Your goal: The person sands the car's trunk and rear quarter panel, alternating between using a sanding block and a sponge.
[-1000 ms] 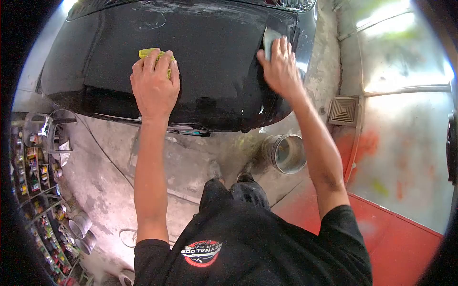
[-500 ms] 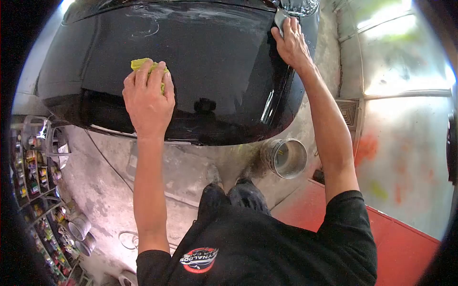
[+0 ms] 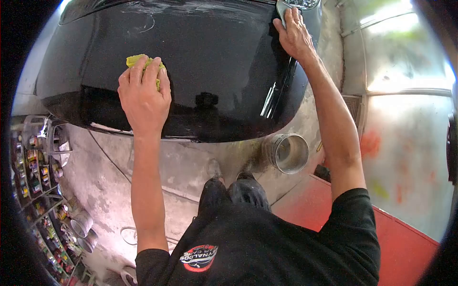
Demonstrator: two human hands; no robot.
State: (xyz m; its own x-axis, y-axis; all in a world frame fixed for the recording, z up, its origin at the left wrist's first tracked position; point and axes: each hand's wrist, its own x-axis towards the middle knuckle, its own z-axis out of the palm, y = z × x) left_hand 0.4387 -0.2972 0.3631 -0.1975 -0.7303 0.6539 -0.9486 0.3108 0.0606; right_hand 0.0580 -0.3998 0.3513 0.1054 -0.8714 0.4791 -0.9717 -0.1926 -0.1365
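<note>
My left hand [image 3: 144, 97] is closed over a yellow-green cloth [image 3: 135, 59] and rests on the glossy black car panel [image 3: 210, 62]. The cloth shows beyond and between my fingers. At the panel's upper right edge, my right hand [image 3: 296, 35] presses a flat grey pad [image 3: 282, 10] against the surface beside the headlight [image 3: 299, 4]. Its fingers lie over the pad, and the thumb points left. Whitish smears run along the upper part of the panel.
A metal bucket [image 3: 289, 153] stands on the concrete floor below the panel's right corner. Shelves with small cans [image 3: 36, 167] are at the left. A red board [image 3: 305, 198] and a paint-stained wall [image 3: 405, 157] are at the right. A dark cable crosses the floor.
My left hand has shifted slightly left and up with the cloth. My right hand has moved a little to the right with the pad. The view has shifted slightly.
</note>
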